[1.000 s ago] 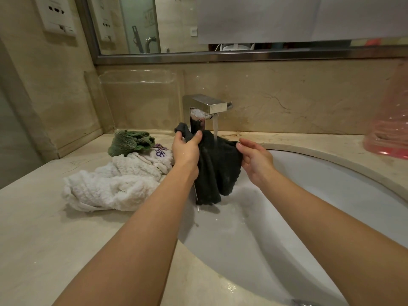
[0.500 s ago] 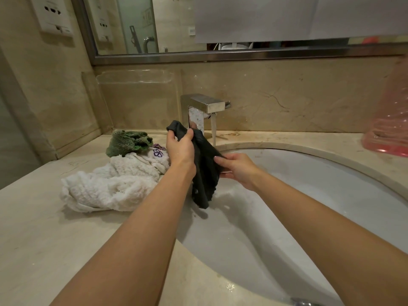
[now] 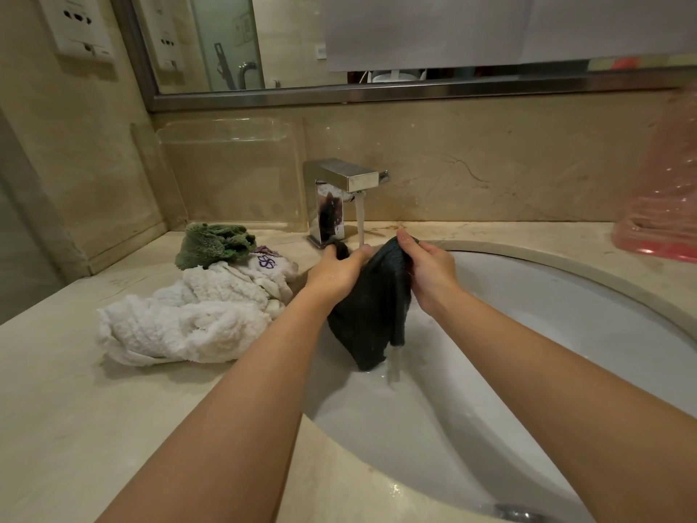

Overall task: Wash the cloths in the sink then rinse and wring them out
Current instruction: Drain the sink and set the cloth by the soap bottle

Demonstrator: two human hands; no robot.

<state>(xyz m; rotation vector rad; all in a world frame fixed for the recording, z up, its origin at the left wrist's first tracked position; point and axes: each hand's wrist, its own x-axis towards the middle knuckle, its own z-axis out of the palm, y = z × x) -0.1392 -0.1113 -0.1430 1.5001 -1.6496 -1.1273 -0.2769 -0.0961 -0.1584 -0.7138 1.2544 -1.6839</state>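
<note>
Head view: hands (image 3: 335, 271) (both) on dark cloth (image 3: 371, 315)

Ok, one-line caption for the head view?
Both hands hold a dark wet cloth under the running steel tap.

Dark cloth (image 3: 371, 315), wet, hanging in folds over the white sink (image 3: 565, 315) under the running tap, white cloth (image 3: 181, 322) crumpled on the table left of the sink, green cloth (image 3: 215, 245) bunched just behind it.

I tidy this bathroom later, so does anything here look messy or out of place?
Only the heap on the counter: a white towel and a green cloth lie crumpled left of the sink.
</note>
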